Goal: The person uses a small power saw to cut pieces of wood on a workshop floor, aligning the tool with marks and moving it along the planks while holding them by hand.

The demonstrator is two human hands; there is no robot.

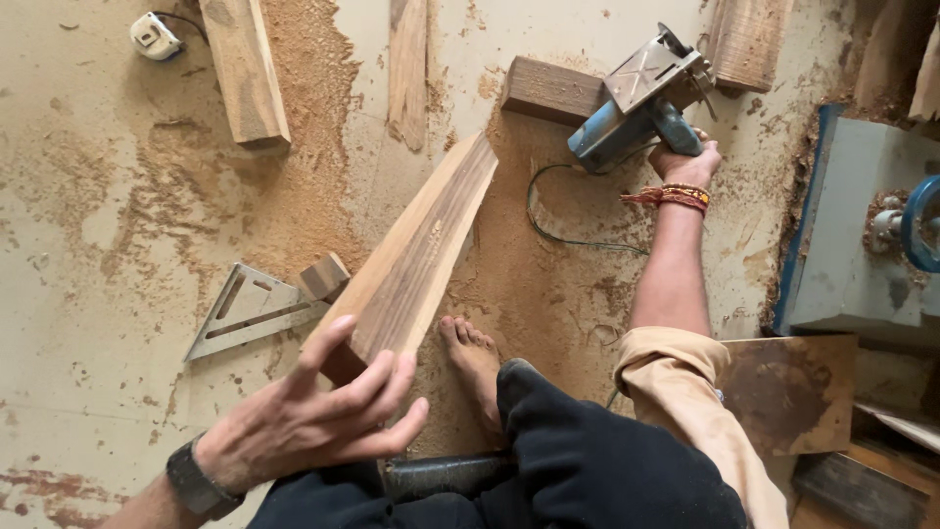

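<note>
The right hand (685,162) is closed around the handle of a blue planer (636,103) at about two o'clock, held above the sawdusty floor (98,196) beside a block (550,90). The plank (416,257) lies tilted at centre, its long axis running from seven toward one o'clock. The left hand (308,416), fingers (377,387) spread and gripping nothing, rests at the plank's near end and is the nearer hand. A square (250,309) lies just left; a bare foot (475,358) sits just right.
</note>
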